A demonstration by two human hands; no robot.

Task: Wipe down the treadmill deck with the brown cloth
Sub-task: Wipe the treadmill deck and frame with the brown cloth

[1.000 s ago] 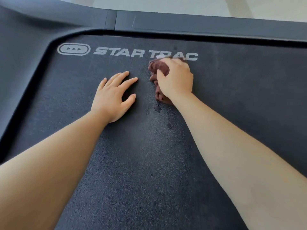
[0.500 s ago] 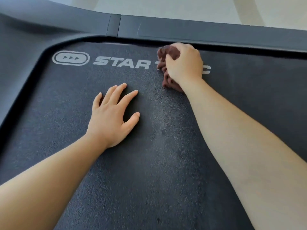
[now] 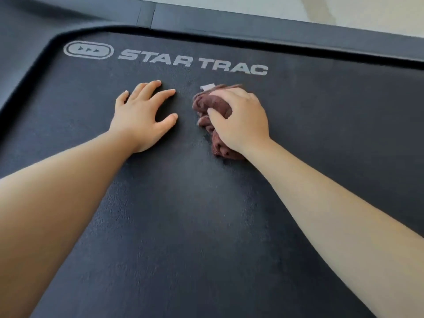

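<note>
Moved: my right hand (image 3: pixel 241 120) and brown cloth (image 3: pixel 215 105) slid back below the STAR TRAC lettering (image 3: pixel 192 63).
Grip: fingers (image 3: pixel 221 94) curled round the brown cloth.
Bracing: my left hand (image 3: pixel 142 118) lay splayed on the treadmill deck (image 3: pixel 183 226).

1. Left hand (image 3: pixel 143 115) lies flat, palm down, fingers (image 3: pixel 148 89) spread, pointing to 1 o'clock; forearm runs in from 8 o'clock.
2. Right hand (image 3: pixel 241 120) curls round the brown cloth (image 3: pixel 211 103); forearm enters from 4 o'clock.

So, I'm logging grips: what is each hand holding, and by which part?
The right hand grips the bunched brown cloth from above, around its middle. The left hand holds nothing; it rests flat on the treadmill deck.
</note>
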